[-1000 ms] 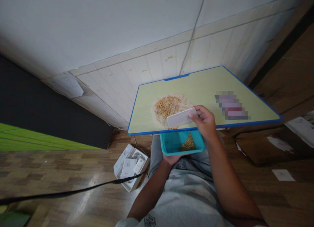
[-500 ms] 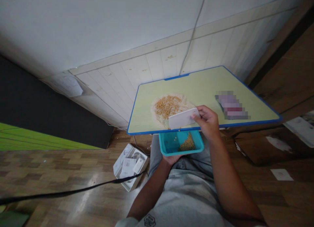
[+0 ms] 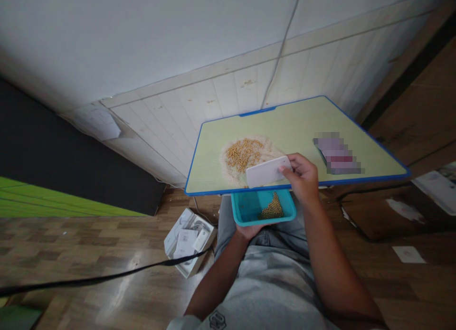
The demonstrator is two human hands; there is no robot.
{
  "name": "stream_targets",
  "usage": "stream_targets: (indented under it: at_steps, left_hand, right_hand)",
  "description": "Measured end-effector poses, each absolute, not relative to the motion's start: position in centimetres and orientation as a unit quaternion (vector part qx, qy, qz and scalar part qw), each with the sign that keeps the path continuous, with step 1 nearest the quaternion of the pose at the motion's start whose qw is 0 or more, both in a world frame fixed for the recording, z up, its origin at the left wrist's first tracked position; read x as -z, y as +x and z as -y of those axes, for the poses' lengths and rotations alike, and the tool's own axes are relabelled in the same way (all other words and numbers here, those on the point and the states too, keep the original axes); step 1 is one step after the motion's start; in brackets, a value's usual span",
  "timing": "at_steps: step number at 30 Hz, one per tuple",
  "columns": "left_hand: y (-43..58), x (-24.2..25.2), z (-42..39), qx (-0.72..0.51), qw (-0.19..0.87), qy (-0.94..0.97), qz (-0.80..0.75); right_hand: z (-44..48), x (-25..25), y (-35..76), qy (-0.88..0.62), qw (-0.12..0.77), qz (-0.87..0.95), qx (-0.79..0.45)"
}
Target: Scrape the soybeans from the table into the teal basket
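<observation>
My right hand [image 3: 302, 178] pinches a flat white scraper [image 3: 267, 172] by its right end, its lower edge near the front rim of the table. Left of the scraper, a heap of yellow soybeans [image 3: 242, 152] lies in a patch of pale grains [image 3: 228, 171], probably rice, on the light green tabletop [image 3: 285, 126]. Below the table's front edge, my left hand [image 3: 249, 231] holds a turquoise plastic basin [image 3: 245, 221] from underneath; most of its fingers are hidden. More soybeans [image 3: 272, 210] are gathered in the basin's right part.
A blurred-out purplish item [image 3: 337, 154] lies on the tabletop's right side. On the floor at left stands an open white box [image 3: 190, 244] with papers and cables. A black strap [image 3: 107, 278] crosses the lower left. Behind the table is a panelled wall [image 3: 171, 116].
A few beans seen falling over the basin half a second ago are no longer in the air. The scraper and both hands have barely moved.
</observation>
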State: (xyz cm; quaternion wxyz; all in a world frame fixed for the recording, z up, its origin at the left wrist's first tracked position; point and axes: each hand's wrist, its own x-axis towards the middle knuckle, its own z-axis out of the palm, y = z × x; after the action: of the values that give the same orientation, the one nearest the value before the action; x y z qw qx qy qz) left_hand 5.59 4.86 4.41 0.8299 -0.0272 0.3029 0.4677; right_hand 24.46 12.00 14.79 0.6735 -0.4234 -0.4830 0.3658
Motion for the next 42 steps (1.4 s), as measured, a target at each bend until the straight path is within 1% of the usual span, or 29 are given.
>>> stream_targets:
  at_steps: [15, 24, 32, 42]
  left_hand:
    - [5.8, -4.8, -4.8, -0.474, 0.827, -0.027, -0.301]
    - [5.6, -3.0, -4.8, -0.477, 0.83, -0.014, -0.289]
    - [5.7, -4.5, -4.9, -0.459, 0.838, -0.027, -0.295]
    - [5.6, -3.7, -4.8, -0.464, 0.835, 0.022, -0.294]
  right_hand:
    - [-12.0, -14.7, 24.3, -0.429, 0.68, 0.471, -0.362]
    - [-12.2, -14.4, 24.3, -0.45, 0.7, 0.456, -0.316]
    - [-12.2, -14.5, 24.2, -0.45, 0.691, 0.46, -0.329]
    - [-12.2, -14.4, 22.6, -0.433, 0.673, 0.49, -0.346]
